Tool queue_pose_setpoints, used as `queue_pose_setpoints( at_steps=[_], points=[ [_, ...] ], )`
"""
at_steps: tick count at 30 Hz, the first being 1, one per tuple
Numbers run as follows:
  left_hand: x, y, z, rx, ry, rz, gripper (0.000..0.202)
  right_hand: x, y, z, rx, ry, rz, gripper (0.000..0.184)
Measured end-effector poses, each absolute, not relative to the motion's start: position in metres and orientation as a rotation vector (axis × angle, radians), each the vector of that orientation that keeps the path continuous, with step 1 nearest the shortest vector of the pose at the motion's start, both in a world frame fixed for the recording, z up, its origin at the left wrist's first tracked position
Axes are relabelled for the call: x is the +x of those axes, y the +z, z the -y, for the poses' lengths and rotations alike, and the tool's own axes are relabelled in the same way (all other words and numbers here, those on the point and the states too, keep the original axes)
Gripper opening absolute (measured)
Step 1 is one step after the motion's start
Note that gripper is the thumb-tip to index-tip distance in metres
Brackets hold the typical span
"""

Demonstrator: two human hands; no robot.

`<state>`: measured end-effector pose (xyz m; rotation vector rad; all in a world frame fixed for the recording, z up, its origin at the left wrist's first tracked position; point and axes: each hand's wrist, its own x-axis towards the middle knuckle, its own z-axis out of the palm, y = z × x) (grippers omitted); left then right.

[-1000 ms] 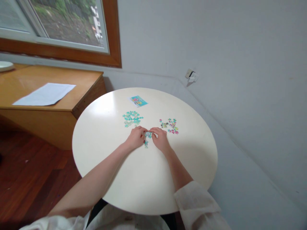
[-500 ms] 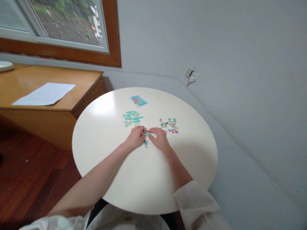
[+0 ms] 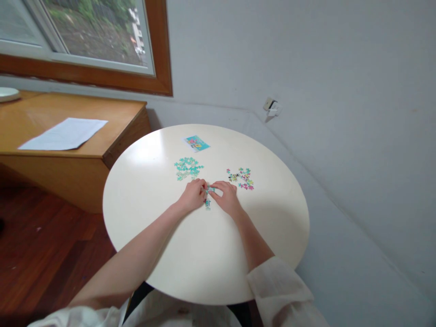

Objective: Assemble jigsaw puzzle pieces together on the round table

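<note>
Both my hands meet near the middle of a round white table (image 3: 197, 254), over small jigsaw puzzle pieces (image 3: 210, 189). My left hand (image 3: 194, 194) has its fingers curled and pinched at the left side of these pieces. From the right, my right hand (image 3: 225, 195) pinches at them with thumb and forefinger. The fingers partly hide what they hold. Just below lies a short strip of joined puzzle pieces (image 3: 207, 205). Beyond my left hand spreads a heap of teal and green pieces (image 3: 188, 168). Mixed pink, yellow and teal pieces (image 3: 240, 177) lie past my right hand.
A colourful picture card (image 3: 196, 143) lies at the table's far side. To the left stands a wooden desk (image 3: 126, 113) with a white paper sheet (image 3: 64, 134) on it. A wall socket (image 3: 271, 105) is on the wall behind, and a window (image 3: 91, 32) is at upper left.
My right thumb and fingertips have shifted very slightly left, towards my left hand. The heaps of pieces and the card stay where they were.
</note>
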<state>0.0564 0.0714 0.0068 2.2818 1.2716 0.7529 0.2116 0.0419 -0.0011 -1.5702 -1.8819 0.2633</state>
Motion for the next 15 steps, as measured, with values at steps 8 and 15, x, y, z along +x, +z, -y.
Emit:
queue_pose_setpoints(
  at_steps=[8, 15],
  points=[
    [0.0568, 0.0063, -0.0713, 2.28, 0.754, -1.277, 0.024, 0.2115, 0.0002, -0.0411, -1.582, 0.273, 1.906, 0.015],
    [0.0559, 0.0072, -0.0711, 2.278, 0.749, -1.276, 0.026, 0.2118, -0.0011, -0.0417, -1.584, 0.264, 1.91, 0.015]
  ],
)
